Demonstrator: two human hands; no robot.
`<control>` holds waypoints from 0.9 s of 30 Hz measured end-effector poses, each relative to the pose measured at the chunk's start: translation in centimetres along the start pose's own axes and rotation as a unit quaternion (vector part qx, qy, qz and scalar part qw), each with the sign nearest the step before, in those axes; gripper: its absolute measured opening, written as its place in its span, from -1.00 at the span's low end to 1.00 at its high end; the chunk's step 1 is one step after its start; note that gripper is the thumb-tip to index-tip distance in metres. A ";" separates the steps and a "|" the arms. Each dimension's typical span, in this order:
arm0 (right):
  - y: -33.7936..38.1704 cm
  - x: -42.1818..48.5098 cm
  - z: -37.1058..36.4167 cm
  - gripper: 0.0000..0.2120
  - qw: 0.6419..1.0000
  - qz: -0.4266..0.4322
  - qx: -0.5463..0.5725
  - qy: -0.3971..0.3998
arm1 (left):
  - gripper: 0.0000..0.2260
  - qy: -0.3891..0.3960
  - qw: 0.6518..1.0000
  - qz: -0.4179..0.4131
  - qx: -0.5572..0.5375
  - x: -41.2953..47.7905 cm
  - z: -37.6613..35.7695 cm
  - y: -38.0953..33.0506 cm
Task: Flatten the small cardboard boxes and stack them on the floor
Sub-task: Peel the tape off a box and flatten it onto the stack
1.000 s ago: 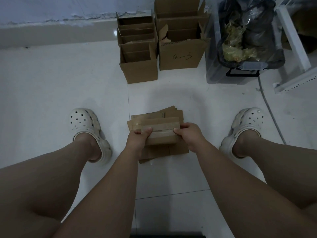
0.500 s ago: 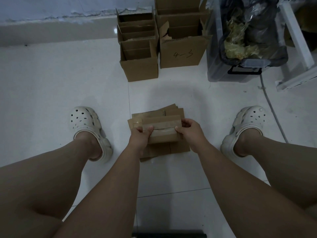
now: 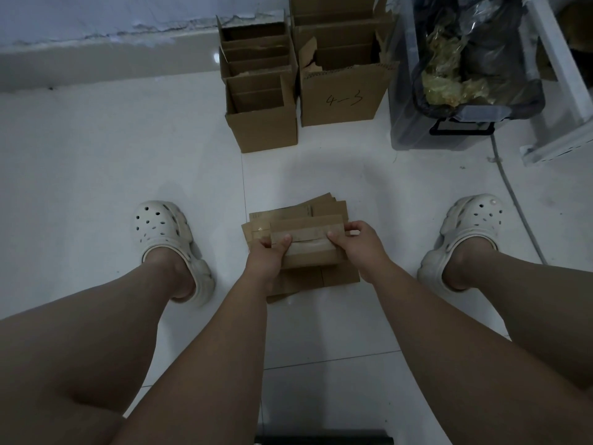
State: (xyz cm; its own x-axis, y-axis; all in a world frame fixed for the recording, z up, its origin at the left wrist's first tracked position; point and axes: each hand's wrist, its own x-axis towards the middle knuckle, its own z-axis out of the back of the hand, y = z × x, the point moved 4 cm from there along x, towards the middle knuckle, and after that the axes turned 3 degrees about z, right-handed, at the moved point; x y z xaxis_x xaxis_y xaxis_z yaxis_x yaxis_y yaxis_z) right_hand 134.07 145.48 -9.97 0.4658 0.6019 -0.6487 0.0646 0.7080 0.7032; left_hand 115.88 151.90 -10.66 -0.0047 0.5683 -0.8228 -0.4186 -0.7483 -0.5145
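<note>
Far left of the hands: left clog [image 3: 167, 232], white with holes, flat on the white tile floor [image 3: 96, 171].

Left hand [image 3: 266, 258] grips the left end of a flattened box [image 3: 308, 242], thumb on top, fingers curled under. Its forearm comes up from the bottom edge between the bare knees.

The flattened box is brown, with a strip of clear tape along its top face and no readable print. It lies level between the two hands, directly over the stack of flattened boxes [image 3: 324, 208] on the floor. Cannot tell whether it touches the stack or hangs just above. The stack's edges fan out unevenly past the hands on the far and near sides.

Right hand [image 3: 357, 244] grips the right end, thumb on top near the tape, fingers wrapped over the far edge.

Beyond the hands, by the wall, is a row of open small boxes [image 3: 261, 123], upright with flaps up, one behind another. Just beside them on the right is a taller box [image 3: 343, 97] with "4-3" handwritten in black marker on its front, the only readable writing. Right of that a clear plastic bin [image 3: 407, 123] holds a black bag [image 3: 494, 40] with crumpled yellowish plastic inside.

Far right of the hands: right clog [image 3: 468, 226], same kind. A grey cable [image 3: 516, 207] runs along the floor beside it, and a white frame [image 3: 558, 59] sits in the top-right corner.
</note>
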 end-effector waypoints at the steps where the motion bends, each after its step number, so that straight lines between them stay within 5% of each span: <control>1: 0.0 -0.1 -0.1 -0.67 1.000 -0.002 -0.001 -0.002 | -0.57 -0.001 1.000 0.001 -0.002 0.0 0.0 0.0; 16: 1.6 0.4 -0.2 -0.79 0.994 -0.059 -0.009 0.090 | -0.67 0.002 1.000 -0.005 0.003 0.0 0.1 0.2; 27: 1.5 0.3 0.2 -0.61 0.996 -0.068 -0.065 0.004 | -0.56 -0.003 1.000 0.000 0.003 0.1 -0.1 0.1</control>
State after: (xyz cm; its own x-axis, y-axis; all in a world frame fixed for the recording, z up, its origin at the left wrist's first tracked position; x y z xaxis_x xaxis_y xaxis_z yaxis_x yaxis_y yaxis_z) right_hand 134.54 146.65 -9.09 0.4534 0.4998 -0.7380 0.0114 0.8247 0.5655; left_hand 115.86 151.85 -10.86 -0.0102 0.5707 -0.8211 -0.4250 -0.7458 -0.5131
